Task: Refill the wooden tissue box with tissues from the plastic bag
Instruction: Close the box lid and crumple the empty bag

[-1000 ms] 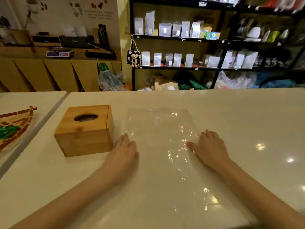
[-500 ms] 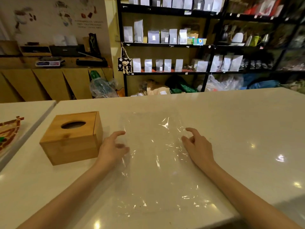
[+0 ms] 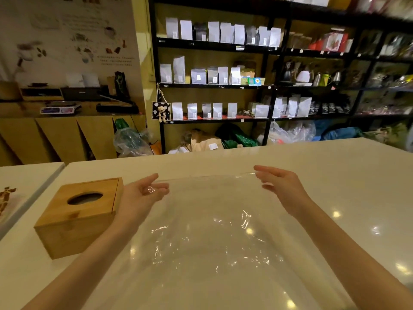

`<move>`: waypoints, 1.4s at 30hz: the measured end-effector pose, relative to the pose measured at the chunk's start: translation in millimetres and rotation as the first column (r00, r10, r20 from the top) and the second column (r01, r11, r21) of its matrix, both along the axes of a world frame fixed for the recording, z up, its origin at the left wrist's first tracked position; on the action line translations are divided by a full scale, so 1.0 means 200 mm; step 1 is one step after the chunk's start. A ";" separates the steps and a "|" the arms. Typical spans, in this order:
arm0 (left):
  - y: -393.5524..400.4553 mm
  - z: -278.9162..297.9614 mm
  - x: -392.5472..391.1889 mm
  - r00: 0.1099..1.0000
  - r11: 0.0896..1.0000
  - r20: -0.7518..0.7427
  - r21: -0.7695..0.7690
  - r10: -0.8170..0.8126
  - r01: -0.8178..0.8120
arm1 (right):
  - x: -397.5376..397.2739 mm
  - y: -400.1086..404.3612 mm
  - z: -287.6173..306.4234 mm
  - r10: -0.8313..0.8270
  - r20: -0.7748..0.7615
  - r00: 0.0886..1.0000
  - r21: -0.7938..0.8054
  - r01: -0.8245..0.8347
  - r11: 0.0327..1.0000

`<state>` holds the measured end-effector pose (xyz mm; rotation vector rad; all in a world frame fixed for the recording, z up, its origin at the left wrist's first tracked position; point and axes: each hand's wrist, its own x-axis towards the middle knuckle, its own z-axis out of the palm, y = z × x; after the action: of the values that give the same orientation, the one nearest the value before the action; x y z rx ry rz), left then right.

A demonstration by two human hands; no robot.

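Bench: white and glossy, bare surface stretching right of the plastic bag and beyond it to the far edge.
Gap: a narrow seam left of the wooden tissue box, with a second white bench past it.
Plastic bag: clear, its far edge lifted and stretched between both hands, the rest sagging toward the person.
Wooden tissue box: on the bench, just left of the bag, oval slot facing up.
Left hand: palm turned inward, fingers pinching the bag's far left corner, beside the box.
Right hand: fingers extended, gripping the bag's far right corner, raised off the bench.
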<state>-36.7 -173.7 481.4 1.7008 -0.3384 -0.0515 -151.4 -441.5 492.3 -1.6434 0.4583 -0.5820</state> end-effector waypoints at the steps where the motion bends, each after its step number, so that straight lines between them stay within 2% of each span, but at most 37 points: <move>1: 0.01 0.02 0.00 0.999 0.999 0.046 0.044 0.005 -0.007 | -0.01 -0.01 0.04 0.032 -0.025 0.999 -0.067 -0.033 0.997; 3: 0.02 0.07 0.00 0.970 0.978 0.243 0.195 0.027 -0.076 | -0.01 -0.03 0.10 0.030 -0.059 0.998 -0.241 -0.043 0.970; 5: 0.02 0.11 0.01 0.860 0.936 0.509 0.286 0.031 -0.203 | 0.00 -0.03 0.15 -0.034 -0.049 0.998 -0.465 0.007 0.885; 6: 0.02 0.13 0.02 0.790 0.919 0.613 0.301 0.018 -0.255 | 0.01 -0.04 0.18 -0.088 -0.065 0.994 -0.601 0.031 0.799; 8: 0.02 0.17 0.04 0.667 0.893 0.744 0.317 -0.025 -0.320 | 0.03 -0.04 0.23 -0.246 -0.115 0.962 -0.866 0.025 0.500; 9: 0.01 0.19 0.04 0.627 0.885 0.778 0.321 -0.044 -0.337 | 0.04 -0.03 0.26 -0.287 -0.125 0.950 -0.933 -0.014 0.359; 10: 0.01 0.21 0.04 0.598 0.883 0.799 0.326 -0.066 -0.338 | 0.05 0.00 0.29 -0.274 -0.133 0.953 -0.959 -0.053 0.279; 11: 0.00 0.24 0.03 0.581 0.888 0.809 0.331 -0.093 -0.319 | 0.06 0.05 0.31 -0.212 -0.139 0.967 -0.965 -0.084 0.250; 12: -0.01 0.29 0.02 0.567 0.899 0.817 0.323 -0.107 -0.296 | 0.08 0.11 0.33 -0.120 -0.145 0.982 -0.961 -0.110 0.254; 14: -0.03 0.36 -0.01 0.564 0.932 0.816 0.292 -0.125 -0.216 | 0.11 0.22 0.36 0.056 -0.149 0.987 -0.933 -0.159 0.322; 16: -0.02 0.43 -0.02 0.565 0.953 0.820 0.238 -0.092 -0.190 | 0.14 0.28 0.39 0.150 -0.147 0.978 -0.898 -0.196 0.395; 18: 0.02 0.48 0.00 0.626 0.966 0.780 0.165 -0.004 -0.200 | 0.13 0.27 0.44 0.215 -0.101 0.971 -0.845 -0.198 0.497; 19: 0.05 0.49 0.02 0.718 0.975 0.695 0.138 0.031 -0.177 | 0.12 0.26 0.47 0.252 -0.072 0.965 -0.789 -0.210 0.577; 21: 0.12 0.51 0.09 0.917 0.997 0.397 0.047 0.033 -0.056 | 0.09 0.21 0.52 0.325 0.005 0.946 -0.619 -0.252 0.744; 22: 0.16 0.50 0.13 0.965 0.999 0.261 -0.026 -0.036 0.044 | 0.09 0.19 0.54 0.346 0.049 0.937 -0.516 -0.273 0.812; 24: 0.20 0.41 0.16 0.958 0.942 0.071 -0.172 -0.279 0.287 | 0.10 0.16 0.53 0.355 0.092 0.930 -0.320 -0.310 0.895; 26: 0.20 0.32 0.17 0.878 0.865 -0.063 -0.218 -0.475 0.452 | 0.12 0.16 0.49 0.364 0.054 0.930 -0.153 -0.353 0.923; 28: 0.17 0.28 0.16 0.833 0.830 -0.085 -0.184 -0.547 0.527 | 0.14 0.18 0.43 0.394 0.010 0.919 -0.020 -0.394 0.919; 30: 0.15 0.27 0.13 0.838 0.839 -0.083 -0.138 -0.540 0.527 | 0.16 0.19 0.38 0.424 0.000 0.906 0.072 -0.423 0.903; 33: 0.13 0.28 0.11 0.875 0.877 -0.109 -0.166 -0.471 0.451 | 0.17 0.19 0.32 0.445 0.010 0.896 0.186 -0.439 0.879; 37: 0.12 0.27 0.09 0.904 0.906 -0.145 -0.207 -0.401 0.369 | 0.17 0.19 0.26 0.452 -0.043 0.891 0.170 -0.439 0.882; 42: 0.12 0.22 0.07 0.925 0.928 -0.135 -0.176 -0.354 0.329 | 0.18 0.18 0.18 0.382 0.080 0.921 0.101 -0.389 0.916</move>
<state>-21.9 -149.3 526.2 1.4602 -0.5002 -0.4137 -115.1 -404.9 528.5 -1.5471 0.1119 -0.3001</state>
